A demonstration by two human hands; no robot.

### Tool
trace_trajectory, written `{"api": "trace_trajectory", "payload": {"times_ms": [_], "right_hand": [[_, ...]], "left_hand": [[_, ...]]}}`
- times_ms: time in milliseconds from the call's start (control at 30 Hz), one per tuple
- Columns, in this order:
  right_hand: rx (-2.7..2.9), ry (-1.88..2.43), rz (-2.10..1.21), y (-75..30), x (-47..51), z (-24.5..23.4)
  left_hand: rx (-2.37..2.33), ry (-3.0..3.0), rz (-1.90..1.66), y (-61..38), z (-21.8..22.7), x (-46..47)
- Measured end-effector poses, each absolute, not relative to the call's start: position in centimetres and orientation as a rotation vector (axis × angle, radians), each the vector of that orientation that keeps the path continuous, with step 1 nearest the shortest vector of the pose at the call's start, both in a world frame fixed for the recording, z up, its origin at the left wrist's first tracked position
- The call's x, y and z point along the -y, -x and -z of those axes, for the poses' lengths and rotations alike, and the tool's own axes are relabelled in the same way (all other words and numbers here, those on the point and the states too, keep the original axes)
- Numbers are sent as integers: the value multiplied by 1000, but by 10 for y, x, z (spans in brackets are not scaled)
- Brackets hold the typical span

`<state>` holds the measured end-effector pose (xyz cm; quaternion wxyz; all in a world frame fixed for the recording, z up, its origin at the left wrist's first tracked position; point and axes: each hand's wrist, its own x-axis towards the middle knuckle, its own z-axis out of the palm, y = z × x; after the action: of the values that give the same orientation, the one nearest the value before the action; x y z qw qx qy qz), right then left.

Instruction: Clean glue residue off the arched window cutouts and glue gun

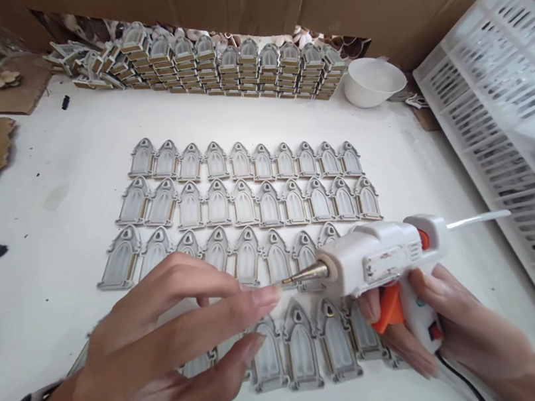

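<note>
While right hand [477, 323] holds white glue gun [376, 254], fingers closed round its handle near orange trigger [387, 308], metal nozzle [311, 273] points toward left hand [140, 360]. Left hand is left of glue gun, fingers loosely spread; one fingertip is at nozzle tip, cannot tell if touching. Glue stick [481, 218] protrudes from rear of glue gun. Small arched frames [302, 349] lie in rows on counter [8, 212], below glue gun and beyond it. Farther beyond glue gun: stacked frames [187, 65], white bowl [373, 81]. Right of glue gun: white slatted crate [512, 124].
</note>
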<state>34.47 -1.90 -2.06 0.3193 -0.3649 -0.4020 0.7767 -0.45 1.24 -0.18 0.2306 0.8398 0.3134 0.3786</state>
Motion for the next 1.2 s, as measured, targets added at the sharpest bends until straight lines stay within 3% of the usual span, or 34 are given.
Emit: {"api": "trace_trajectory", "payload": {"times_ms": [1200], "right_hand": [[1048, 978, -2056, -345, 17, 21]], "left_hand": [[-905, -2245, -1095, 2, 2, -10]]}}
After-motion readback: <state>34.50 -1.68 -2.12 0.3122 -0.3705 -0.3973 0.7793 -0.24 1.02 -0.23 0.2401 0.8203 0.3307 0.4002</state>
